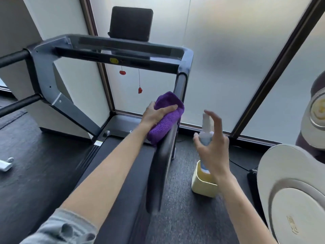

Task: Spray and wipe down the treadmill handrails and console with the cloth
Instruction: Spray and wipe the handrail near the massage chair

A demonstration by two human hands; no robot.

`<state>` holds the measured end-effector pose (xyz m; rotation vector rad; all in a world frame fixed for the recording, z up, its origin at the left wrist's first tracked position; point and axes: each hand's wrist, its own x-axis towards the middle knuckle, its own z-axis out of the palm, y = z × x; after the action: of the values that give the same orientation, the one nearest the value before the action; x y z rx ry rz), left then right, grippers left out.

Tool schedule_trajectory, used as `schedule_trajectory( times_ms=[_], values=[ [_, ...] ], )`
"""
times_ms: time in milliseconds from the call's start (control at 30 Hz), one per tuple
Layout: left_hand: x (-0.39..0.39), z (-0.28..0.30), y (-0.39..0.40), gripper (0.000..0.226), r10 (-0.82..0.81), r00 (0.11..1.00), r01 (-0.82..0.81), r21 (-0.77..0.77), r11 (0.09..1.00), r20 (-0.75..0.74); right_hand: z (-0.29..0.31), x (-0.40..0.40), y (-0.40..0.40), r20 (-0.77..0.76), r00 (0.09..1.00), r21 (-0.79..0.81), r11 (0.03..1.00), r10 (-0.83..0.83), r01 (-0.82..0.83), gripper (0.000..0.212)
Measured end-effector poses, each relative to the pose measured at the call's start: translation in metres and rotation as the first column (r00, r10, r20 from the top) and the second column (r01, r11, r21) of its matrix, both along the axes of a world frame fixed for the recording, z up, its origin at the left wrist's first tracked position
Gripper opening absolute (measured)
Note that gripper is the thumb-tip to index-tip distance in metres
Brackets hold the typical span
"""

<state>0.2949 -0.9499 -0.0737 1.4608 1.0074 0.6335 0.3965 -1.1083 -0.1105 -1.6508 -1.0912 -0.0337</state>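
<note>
While the left hand (154, 114) grips the cloth (165, 118) against the right handrail (161, 166), the right hand (213, 148) grasps the bottle (205, 134), index finger raised.

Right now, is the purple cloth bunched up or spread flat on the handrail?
Bunched. The purple cloth sits as a thick wad draped over the right handrail, with the left hand pressing on top.
</note>
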Motion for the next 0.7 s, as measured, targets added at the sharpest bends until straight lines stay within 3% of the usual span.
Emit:
schedule_trajectory(
  times_ms=[200, 333, 467, 633, 700],
  values=[
    [0.009, -0.006, 0.012, 0.08, -0.008, 1.0, 0.008, 0.005, 1.0, 0.001, 0.013, 0.054, 0.046, 0.069, 0.995, 0.01, 0.998, 0.069, -0.07, 0.072],
    [0.012, -0.01, 0.022, 0.089, -0.037, 0.982, 0.058, 0.111, 0.992, -0.186, -0.001, 0.086, 0.069, 0.05, 0.988, 0.056, 0.987, 0.148, -0.15, 0.07],
    [0.064, 0.006, 0.061, 0.084, 0.036, 0.951, 0.028, 0.202, 0.979, -0.306, -0.006, 0.123, 0.103, 0.019, 0.968, 0.051, 0.967, 0.249, -0.249, 0.069],
    [0.107, 0.011, 0.097, 0.064, 0.056, 0.974, -0.037, 0.089, 0.995, -0.22, 0.003, 0.179, 0.14, -0.002, 0.928, -0.006, 0.928, 0.373, -0.373, 0.071],
    [0.105, 0.009, 0.095, 0.072, 0.086, 0.969, -0.063, 0.106, 0.992, -0.233, 0.007, 0.199, 0.157, 0.01, 0.91, -0.046, 0.909, 0.415, -0.414, 0.07]
  ],
)
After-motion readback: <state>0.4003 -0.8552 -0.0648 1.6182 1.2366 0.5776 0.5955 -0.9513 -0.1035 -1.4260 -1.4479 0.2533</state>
